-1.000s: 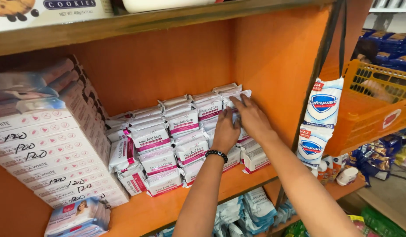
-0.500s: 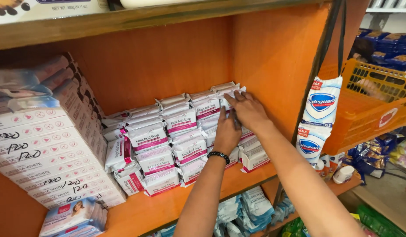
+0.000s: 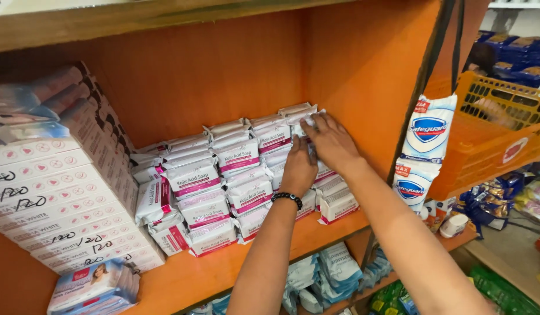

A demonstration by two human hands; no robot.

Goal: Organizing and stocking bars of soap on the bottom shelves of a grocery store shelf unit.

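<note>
Reaching into an orange wooden shelf (image 3: 182, 280), both hands meet at the right-hand end of a bank of white-and-pink wrapped soap bars (image 3: 223, 181), toward two o'clock from the middle of the view. The left hand (image 3: 299, 169), with a dark beaded bracelet (image 3: 287, 198) at its wrist, lies flat against the fronts of the packets, fingers together and pressed on the wrappers rather than closed round one. The right hand (image 3: 331, 143) sits just above it at one o'clock, fingers curled onto the topmost packet (image 3: 299, 119) of the end column; whether it truly pinches that packet or only steadies it I cannot tell. These bars look light and firm inside, but the glossy wrap seems slippery and the stacks lean, so I would judge a grip by the short ends safer than pulling on the crimped flaps. Boxed cartons (image 3: 65, 198) with hand-marked fronts crowd the nine o'clock side, and a loose blue pack (image 3: 95, 286) lies at seven o'clock. The shelf's side wall (image 3: 363, 76) stands close at three o'clock, leaving little room beside the end column. Beyond it hang blue-and-white sachets (image 3: 424, 151) and an orange basket (image 3: 497, 134); more pale packets (image 3: 334, 274) fill the shelf below.
</note>
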